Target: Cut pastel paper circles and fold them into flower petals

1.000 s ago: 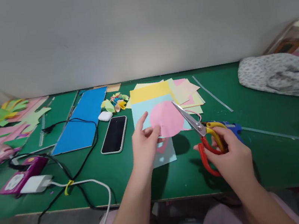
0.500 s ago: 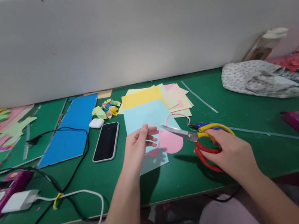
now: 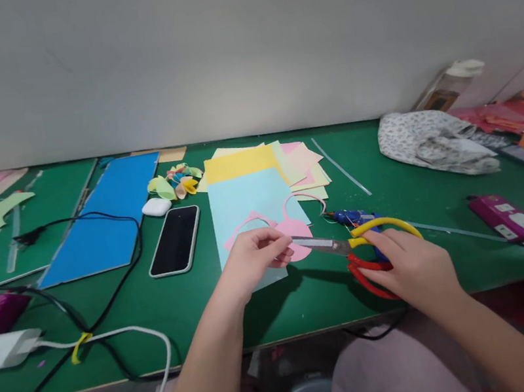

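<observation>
My right hand (image 3: 415, 264) grips a pair of scissors (image 3: 322, 244) by its yellow and red handles. The blades point left toward my left hand (image 3: 261, 252). The fingers of that hand are pinched together at the blade tips; whatever lies between them is hidden. Below the blades a pink paper circle (image 3: 303, 253) lies partly over light blue paper (image 3: 249, 194). A cut piece of pink paper (image 3: 237, 228) rests behind my left hand. A thin curved pink paper strip (image 3: 319, 199) lies just beyond the circle.
A blue glue gun (image 3: 345, 217) lies behind the scissors. To the left are a phone (image 3: 174, 241), a white case (image 3: 157, 206), paper petals (image 3: 184, 180), a blue board (image 3: 109, 207) and cables (image 3: 151, 329). A patterned cloth (image 3: 427, 140) and purple power strip (image 3: 507, 217) lie right.
My left fingers have closed from a loose curl into a pinch at the scissor tips. The scissors look more closed and level. The whole view has shifted slightly.
</observation>
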Tool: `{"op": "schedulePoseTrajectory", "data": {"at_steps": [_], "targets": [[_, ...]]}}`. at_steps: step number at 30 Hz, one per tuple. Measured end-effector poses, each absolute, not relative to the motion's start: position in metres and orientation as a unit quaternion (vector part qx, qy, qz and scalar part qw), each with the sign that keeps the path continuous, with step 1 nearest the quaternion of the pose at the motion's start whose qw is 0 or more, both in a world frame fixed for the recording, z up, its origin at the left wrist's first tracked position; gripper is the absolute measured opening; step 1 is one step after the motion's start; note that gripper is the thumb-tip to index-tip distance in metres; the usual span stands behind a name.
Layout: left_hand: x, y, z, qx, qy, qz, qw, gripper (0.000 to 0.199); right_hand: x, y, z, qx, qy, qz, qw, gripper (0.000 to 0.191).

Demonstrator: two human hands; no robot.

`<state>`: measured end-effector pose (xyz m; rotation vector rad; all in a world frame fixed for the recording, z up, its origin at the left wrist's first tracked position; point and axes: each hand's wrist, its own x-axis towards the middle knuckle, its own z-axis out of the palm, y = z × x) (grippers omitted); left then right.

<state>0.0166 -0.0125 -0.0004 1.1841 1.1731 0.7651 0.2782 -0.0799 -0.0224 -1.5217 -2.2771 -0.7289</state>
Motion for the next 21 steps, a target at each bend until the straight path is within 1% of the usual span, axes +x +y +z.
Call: {"op": "schedulePoseTrajectory", "data": {"at_steps": [3, 5, 7, 11, 15, 18, 21], "targets": [[0.011, -0.012, -0.002, 0.549, 0.515, 0.31, 0.581, 0.025, 0.287, -0.082, -0.023, -0.53, -0.8, -0.241, 0.145, 0.037], [0.008, -0.013, -0.003, 0.587, 0.515, 0.284, 0.556, 0.025, 0.292, -0.081, -0.023, -0.551, -0.787, -0.22, 0.166, 0.036], [0.008, -0.016, -0.005, 0.638, 0.5, 0.237, 0.535, 0.025, 0.293, -0.08, -0.022, -0.596, -0.754, -0.184, 0.206, 0.037], [0.015, -0.027, -0.013, 0.726, 0.46, 0.141, 0.492, 0.026, 0.278, -0.074, -0.015, -0.68, -0.657, -0.113, 0.304, 0.045], [0.018, -0.03, -0.019, 0.767, 0.443, 0.089, 0.455, 0.018, 0.252, -0.062, -0.005, -0.701, -0.607, -0.052, 0.371, 0.044], [0.008, -0.023, -0.017, 0.774, 0.47, 0.083, 0.417, 0.028, 0.237, -0.052, 0.003, -0.686, -0.596, -0.017, 0.416, 0.045], [-0.014, -0.006, -0.016, 0.756, 0.554, 0.107, 0.333, 0.039, 0.227, -0.041, 0.009, -0.666, -0.584, 0.019, 0.464, 0.048]]}}
